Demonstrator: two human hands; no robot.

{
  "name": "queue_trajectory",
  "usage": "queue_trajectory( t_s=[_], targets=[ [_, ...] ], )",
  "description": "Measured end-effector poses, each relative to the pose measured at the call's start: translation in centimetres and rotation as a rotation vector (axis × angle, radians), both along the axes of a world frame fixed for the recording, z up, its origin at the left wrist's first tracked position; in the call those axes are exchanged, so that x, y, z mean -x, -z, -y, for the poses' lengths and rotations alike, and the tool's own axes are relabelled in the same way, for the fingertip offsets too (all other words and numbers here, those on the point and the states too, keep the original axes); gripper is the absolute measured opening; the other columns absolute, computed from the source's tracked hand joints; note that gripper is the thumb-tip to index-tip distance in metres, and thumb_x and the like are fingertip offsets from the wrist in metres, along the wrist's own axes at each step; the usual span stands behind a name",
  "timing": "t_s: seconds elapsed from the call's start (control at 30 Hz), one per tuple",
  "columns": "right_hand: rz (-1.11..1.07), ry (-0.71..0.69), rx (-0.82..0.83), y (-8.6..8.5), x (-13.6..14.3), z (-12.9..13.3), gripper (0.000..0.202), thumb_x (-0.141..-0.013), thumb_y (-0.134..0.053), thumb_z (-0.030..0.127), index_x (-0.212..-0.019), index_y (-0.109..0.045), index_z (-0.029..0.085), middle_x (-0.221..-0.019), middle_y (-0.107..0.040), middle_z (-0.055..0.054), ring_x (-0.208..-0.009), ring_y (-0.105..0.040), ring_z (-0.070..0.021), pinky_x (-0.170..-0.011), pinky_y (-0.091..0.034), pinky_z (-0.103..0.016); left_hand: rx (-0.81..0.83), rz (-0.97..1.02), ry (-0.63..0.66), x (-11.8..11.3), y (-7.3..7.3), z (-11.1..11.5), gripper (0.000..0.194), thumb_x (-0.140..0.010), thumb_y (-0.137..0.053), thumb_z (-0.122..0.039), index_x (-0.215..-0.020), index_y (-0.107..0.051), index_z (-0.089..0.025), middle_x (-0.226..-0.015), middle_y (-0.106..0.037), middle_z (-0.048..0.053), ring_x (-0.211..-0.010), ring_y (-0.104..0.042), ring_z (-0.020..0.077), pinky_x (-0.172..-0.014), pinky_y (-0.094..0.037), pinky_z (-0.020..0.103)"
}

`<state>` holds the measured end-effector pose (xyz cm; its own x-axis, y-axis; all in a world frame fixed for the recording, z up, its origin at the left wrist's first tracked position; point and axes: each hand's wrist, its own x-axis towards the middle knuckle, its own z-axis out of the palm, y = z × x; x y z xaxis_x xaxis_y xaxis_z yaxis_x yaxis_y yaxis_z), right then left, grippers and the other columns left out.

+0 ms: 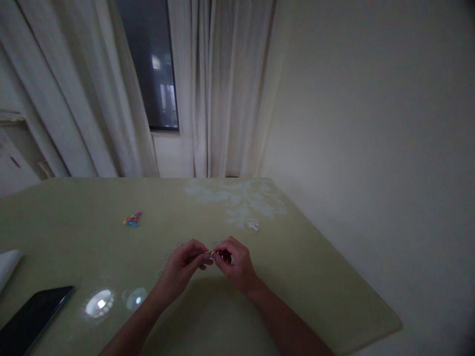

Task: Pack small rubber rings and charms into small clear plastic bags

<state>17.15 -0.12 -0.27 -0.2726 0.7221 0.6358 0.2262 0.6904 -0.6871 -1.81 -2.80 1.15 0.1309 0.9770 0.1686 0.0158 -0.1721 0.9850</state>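
Note:
My left hand (184, 264) and my right hand (236, 262) meet over the near middle of the table, each closed in a pinch. Between their fingertips is a small yellowish piece (211, 253), mostly covered by the fingers and too small to name. Both hands seem to grip it, one from each side. Farther off to the left lies a little pile of bright multicoloured pieces (132, 219). Beyond my right hand, small white pieces (254, 226) rest on the table.
The pale green table (315, 282) has a white floral pattern and reflects lamp light. At its left lie a black tablet-like device (35, 316) and something white (9, 264) at the edge. Behind stand curtains (230, 89) and a dark window (152, 64); a wall (371, 123) borders the right.

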Motion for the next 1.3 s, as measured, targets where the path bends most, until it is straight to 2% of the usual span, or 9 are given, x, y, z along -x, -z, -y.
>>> queue_trajectory(
  t_s=[0.3,0.6,0.7,0.77,0.83,0.9,1.0,1.1,1.3],
  targets=[
    [-0.012,0.0,0.025,0.0,-0.2,-0.1,0.013,-0.094,-0.069,0.031,-0.09,-0.073,0.019,-0.075,-0.061,-0.001,-0.063,-0.057,-0.0129,-0.058,-0.047,-0.024,-0.031,-0.105,0.035,0.2,-0.4,0.1,0.023,-0.087,-0.069,-0.04,-0.094,-0.077,-0.019,-0.082,-0.08,0.007,-0.076,-0.075,0.0209,-0.068,-0.061,0.031],
    [0.022,-0.041,0.034,-0.1,-0.1,0.1,0.016,-0.096,-0.065,0.031,-0.095,-0.075,0.019,-0.076,-0.061,-0.002,-0.063,-0.055,-0.0128,-0.058,-0.045,-0.024,-0.03,-0.083,0.072,0.1,-0.3,0.2,0.02,-0.087,-0.072,-0.039,-0.089,-0.068,-0.019,-0.081,-0.079,0.005,-0.077,-0.076,0.02,-0.07,-0.06,0.029],
    [0.027,-0.021,0.047,-0.3,0.0,0.3,0.014,-0.094,-0.063,0.03,-0.09,-0.07,0.019,-0.076,-0.058,-0.001,-0.063,-0.053,-0.0122,-0.058,-0.044,-0.024,-0.036,-0.127,0.036,1.8,-1.0,-0.3,0.026,-0.083,-0.077,-0.04,-0.096,-0.067,-0.02,-0.093,-0.081,0.008,-0.089,-0.077,0.0225,-0.082,-0.061,0.034],
    [0.022,-0.009,0.054,-0.5,0.0,0.4,0.015,-0.096,-0.06,0.031,-0.09,-0.067,0.019,-0.077,-0.057,-0.001,-0.064,-0.052,-0.0124,-0.06,-0.044,-0.024,-0.044,-0.137,-0.104,4.0,-1.7,-0.8,0.033,-0.08,-0.077,-0.045,-0.1,-0.067,-0.021,-0.098,-0.082,0.01,-0.089,-0.077,0.0241,-0.078,-0.061,0.034],
    [0.023,0.0,0.058,-0.6,0.0,0.5,0.017,-0.098,-0.057,0.032,-0.09,-0.065,0.019,-0.078,-0.056,-0.001,-0.066,-0.052,-0.013,-0.062,-0.044,-0.025,-0.073,-0.232,-0.279,6.6,-2.1,-1.4,0.033,-0.08,-0.074,-0.05,-0.095,-0.069,-0.021,-0.094,-0.081,0.009,-0.08,-0.074,0.023,-0.07,-0.058,0.032],
    [0.028,0.001,0.053,-0.6,0.1,0.6,0.017,-0.099,-0.055,0.032,-0.091,-0.065,0.019,-0.078,-0.056,-0.001,-0.067,-0.052,-0.0134,-0.063,-0.043,-0.026,-0.071,-0.453,-0.334,8.8,-2.0,-1.9,0.03,-0.079,-0.071,-0.05,-0.088,-0.072,-0.021,-0.081,-0.079,0.005,-0.071,-0.07,0.022,-0.067,-0.054,0.031],
    [0.04,-0.013,0.047,-0.5,0.2,0.6,0.015,-0.099,-0.056,0.03,-0.092,-0.064,0.019,-0.078,-0.055,-0.001,-0.067,-0.052,-0.0132,-0.063,-0.043,-0.026,0.051,-0.791,-0.132,10.6,-1.2,-2.1,0.019,-0.077,-0.067,-0.04,-0.073,-0.075,-0.023,-0.072,-0.077,0.003,-0.066,-0.068,0.0221,-0.066,-0.05,0.031],
    [0.047,-0.015,0.046,-0.3,0.2,0.6,0.014,-0.098,-0.057,0.029,-0.091,-0.064,0.019,-0.079,-0.055,-0.001,-0.066,-0.052,-0.0129,-0.062,-0.043,-0.025,0.118,-0.902,0.036,10.7,-0.2,-1.8,0.018,-0.078,-0.063,-0.034,-0.07,-0.077,-0.024,-0.072,-0.077,0.003,-0.07,-0.07,0.0236,-0.066,-0.047,0.03],
    [0.052,-0.008,0.054,-0.1,0.2,0.5,0.011,-0.095,-0.059,0.027,-0.091,-0.065,0.019,-0.078,-0.055,0.0,-0.064,-0.051,-0.0125,-0.061,-0.043,-0.024,0.192,-1.08,-0.017,10.3,0.9,-1.2,0.015,-0.071,-0.065,-0.024,-0.077,-0.079,-0.025,-0.086,-0.078,0.007,-0.08,-0.071,0.0261,-0.07,-0.045,0.031]
  ],
)
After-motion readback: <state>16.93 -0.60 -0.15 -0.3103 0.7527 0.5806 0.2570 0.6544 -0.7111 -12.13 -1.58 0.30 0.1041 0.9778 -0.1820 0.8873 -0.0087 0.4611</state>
